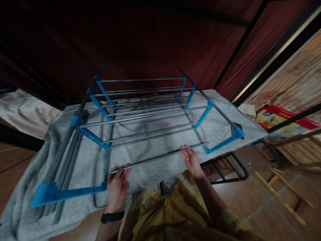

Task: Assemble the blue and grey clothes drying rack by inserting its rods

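A rack of grey metal rods and blue plastic side brackets (95,135) lies on a grey blanket (150,140) over a low bed. I hold one loose grey rod (157,156) level across the near side. My left hand (117,185), with a black band at the wrist, grips the rod's left end next to the lower blue bracket (75,192). My right hand (192,160) holds the rod near its right end, fingers curled on it, close to the right blue bracket (223,142).
Several spare grey rods (66,160) lie bundled along the left side of the blanket. A black metal bed frame (233,167) sticks out at the right. Wooden slats (281,197) lie on the tiled floor, and a red and yellow box (278,118) sits beyond.
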`<state>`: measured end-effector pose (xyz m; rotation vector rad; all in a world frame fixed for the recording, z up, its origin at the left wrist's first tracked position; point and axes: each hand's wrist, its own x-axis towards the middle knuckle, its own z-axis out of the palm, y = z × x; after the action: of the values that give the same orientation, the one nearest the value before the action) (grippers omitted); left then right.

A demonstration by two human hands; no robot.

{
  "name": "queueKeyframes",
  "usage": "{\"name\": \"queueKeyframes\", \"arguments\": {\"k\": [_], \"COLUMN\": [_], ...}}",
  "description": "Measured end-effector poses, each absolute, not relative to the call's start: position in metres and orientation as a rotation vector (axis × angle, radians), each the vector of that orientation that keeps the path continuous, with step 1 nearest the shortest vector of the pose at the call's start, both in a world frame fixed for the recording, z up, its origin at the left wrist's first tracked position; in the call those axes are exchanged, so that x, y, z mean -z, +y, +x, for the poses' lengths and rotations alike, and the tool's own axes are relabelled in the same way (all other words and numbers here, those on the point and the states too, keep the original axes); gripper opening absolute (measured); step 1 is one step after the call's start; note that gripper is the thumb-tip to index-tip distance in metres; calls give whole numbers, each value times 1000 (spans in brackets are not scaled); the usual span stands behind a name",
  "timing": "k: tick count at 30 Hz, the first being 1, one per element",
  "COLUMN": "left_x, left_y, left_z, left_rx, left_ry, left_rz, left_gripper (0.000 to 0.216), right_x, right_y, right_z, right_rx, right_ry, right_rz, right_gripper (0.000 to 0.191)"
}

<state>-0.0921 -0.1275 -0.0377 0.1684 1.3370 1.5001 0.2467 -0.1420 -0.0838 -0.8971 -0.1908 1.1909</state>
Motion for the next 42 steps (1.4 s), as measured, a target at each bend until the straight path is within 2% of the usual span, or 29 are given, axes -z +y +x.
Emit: {"name": "queueKeyframes", "arguments": {"k": [16, 42], "left_x": [37, 40], "left_y": [-128, -127], "left_z": [-94, -87], "left_rx": [-1562, -1443], "left_ry": [1293, 1299], "left_rz": [158, 36], "left_gripper": [19, 19], "right_x": [79, 76], "right_y": [-139, -140], "right_z": [245, 244], "right_rx": [-1174, -1183], "right_ry": [-213, -200], "right_rz": [-948, -962], "right_gripper": [11, 12]}}
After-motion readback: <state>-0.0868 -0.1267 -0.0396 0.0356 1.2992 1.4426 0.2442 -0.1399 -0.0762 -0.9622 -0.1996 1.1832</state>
